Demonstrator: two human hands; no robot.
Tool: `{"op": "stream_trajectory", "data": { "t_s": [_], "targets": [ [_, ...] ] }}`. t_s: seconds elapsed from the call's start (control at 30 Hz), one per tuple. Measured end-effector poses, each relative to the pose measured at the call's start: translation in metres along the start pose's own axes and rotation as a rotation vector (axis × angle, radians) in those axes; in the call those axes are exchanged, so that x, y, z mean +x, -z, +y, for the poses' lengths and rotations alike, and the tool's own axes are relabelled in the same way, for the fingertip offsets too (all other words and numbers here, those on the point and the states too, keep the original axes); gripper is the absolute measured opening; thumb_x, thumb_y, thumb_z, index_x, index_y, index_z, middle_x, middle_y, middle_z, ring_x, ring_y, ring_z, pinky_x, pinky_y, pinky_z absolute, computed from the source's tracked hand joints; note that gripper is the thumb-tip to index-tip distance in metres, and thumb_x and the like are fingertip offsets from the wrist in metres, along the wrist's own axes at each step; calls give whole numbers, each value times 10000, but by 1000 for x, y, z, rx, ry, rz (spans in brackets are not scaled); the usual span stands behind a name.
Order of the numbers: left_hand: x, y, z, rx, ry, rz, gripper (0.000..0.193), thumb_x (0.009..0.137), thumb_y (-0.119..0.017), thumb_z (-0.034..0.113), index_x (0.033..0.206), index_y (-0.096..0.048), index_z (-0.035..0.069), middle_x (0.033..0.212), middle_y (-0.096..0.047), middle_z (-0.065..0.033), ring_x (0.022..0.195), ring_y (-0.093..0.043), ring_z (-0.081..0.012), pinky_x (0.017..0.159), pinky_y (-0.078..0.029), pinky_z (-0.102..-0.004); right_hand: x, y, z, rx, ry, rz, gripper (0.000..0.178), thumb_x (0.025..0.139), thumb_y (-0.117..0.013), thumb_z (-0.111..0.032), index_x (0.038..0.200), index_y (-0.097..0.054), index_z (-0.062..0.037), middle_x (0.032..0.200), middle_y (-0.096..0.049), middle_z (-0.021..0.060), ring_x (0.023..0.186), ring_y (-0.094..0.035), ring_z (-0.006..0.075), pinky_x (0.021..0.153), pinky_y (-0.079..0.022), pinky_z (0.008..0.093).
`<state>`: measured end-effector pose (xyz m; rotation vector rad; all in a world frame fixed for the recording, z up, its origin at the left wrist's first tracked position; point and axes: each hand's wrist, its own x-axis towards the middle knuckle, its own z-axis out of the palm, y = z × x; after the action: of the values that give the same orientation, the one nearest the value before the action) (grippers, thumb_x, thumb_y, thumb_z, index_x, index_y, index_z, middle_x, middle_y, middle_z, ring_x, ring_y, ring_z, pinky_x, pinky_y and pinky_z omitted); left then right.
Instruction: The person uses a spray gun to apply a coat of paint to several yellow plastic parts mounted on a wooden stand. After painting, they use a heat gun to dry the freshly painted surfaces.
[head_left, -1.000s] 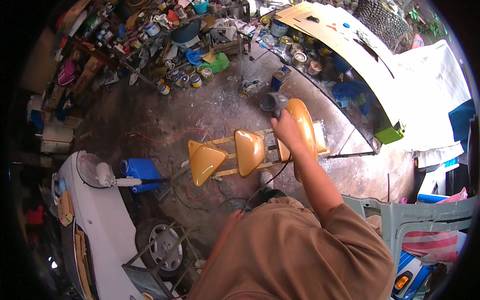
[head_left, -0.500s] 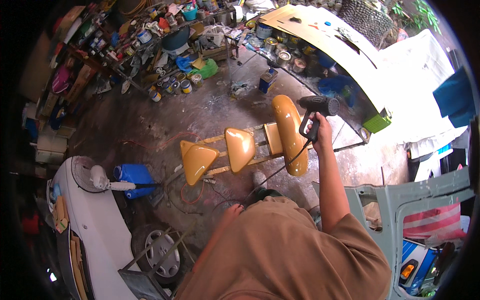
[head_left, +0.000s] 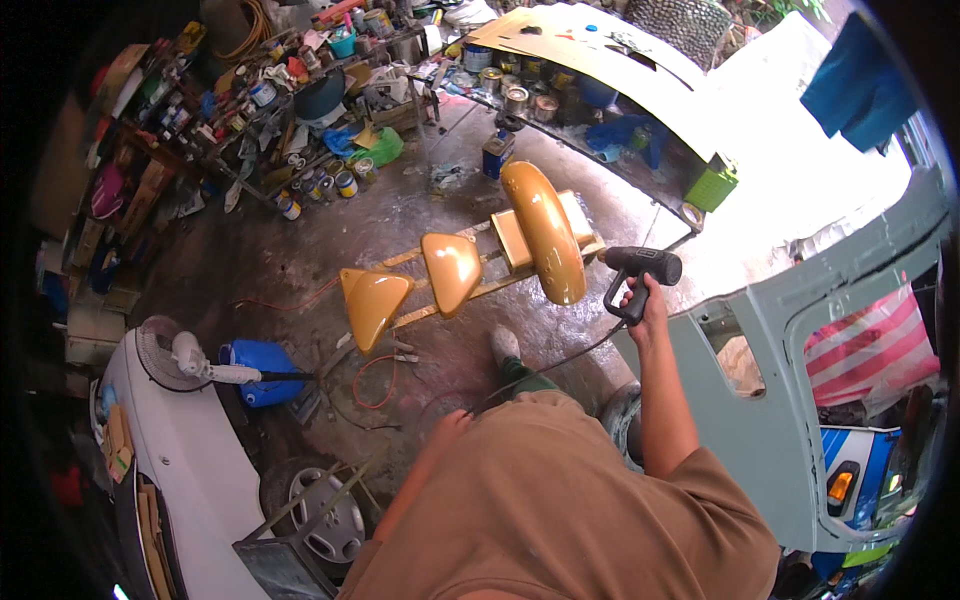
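My right hand grips the handle of a black heat gun, whose nozzle points left toward the near end of a curved, glossy golden-yellow fender. A gap separates nozzle and fender. The gun's dark power cord runs down to my left hand, which is closed on it beside my waist; its fingers show only partly. Left of the fender, a boxy golden part and two rounded triangular side panels, the middle one and the left one, rest on a low slatted rack.
A grey-green vehicle body shell stands close on my right. To my left are a white car panel, a fan and a blue jug. Paint cans crowd beneath the far table. An orange cord lies on the floor.
My right hand has brought the heat gun lower and nearer, from beside the fender's upper part to its near end. The whole view has shifted; my left hand stays near my waist.
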<state>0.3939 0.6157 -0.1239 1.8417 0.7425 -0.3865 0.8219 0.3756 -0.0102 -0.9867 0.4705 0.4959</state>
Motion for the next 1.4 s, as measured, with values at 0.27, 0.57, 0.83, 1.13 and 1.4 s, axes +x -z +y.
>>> {"op": "stream_trajectory", "data": {
  "t_s": [0.27, 0.57, 0.83, 1.13, 1.4],
  "targets": [
    [-34, -22, -39, -21, -4, -19, 276, 994, -551, 265, 1062, -651, 17, 895, -661, -177, 842, -660, -253, 753, -489, -395, -65, 70, 35, 7, -33, 1, 289, 977, -602, -314, 1007, -577, -27, 861, -629, 68, 614, -573, 145, 536, -523, 294],
    [-53, -32, -118, 32, 56, 35, 322, 970, -565, 318, 1108, -664, 44, 1041, -689, -210, 976, -675, -324, 844, -501, -409, -125, 66, 68, -161, -86, -79, 235, 985, -589, -255, 1083, -539, -47, 963, -639, 79, 620, -591, 140, 500, -538, 300],
    [-59, -14, -71, -18, 188, 37, 310, 978, -552, 291, 1139, -656, 47, 1075, -695, -203, 1034, -676, -332, 864, -502, -411, -133, 33, 68, -321, 27, -41, 245, 970, -612, -234, 1099, -517, -48, 961, -636, 85, 597, -594, 138, 480, -538, 296],
    [-6, -6, -61, 0, -6, 52, 318, 998, -539, 302, 1154, -641, 44, 1066, -683, -208, 1019, -657, -374, 858, -496, -428, -78, -40, 22, -357, 65, -66, 250, 975, -602, -232, 1106, -524, -33, 936, -639, 100, 572, -595, 143, 466, -535, 298],
    [43, 17, -22, -39, -17, 113, 345, 997, -547, 301, 1161, -657, 18, 1141, -677, -212, 1069, -644, -386, 884, -504, -449, -7, -136, -16, -459, 71, -109, 298, 937, -619, -268, 1045, -559, 3, 873, -615, 100, 601, -594, 177, 485, -516, 317]
  ]
}}
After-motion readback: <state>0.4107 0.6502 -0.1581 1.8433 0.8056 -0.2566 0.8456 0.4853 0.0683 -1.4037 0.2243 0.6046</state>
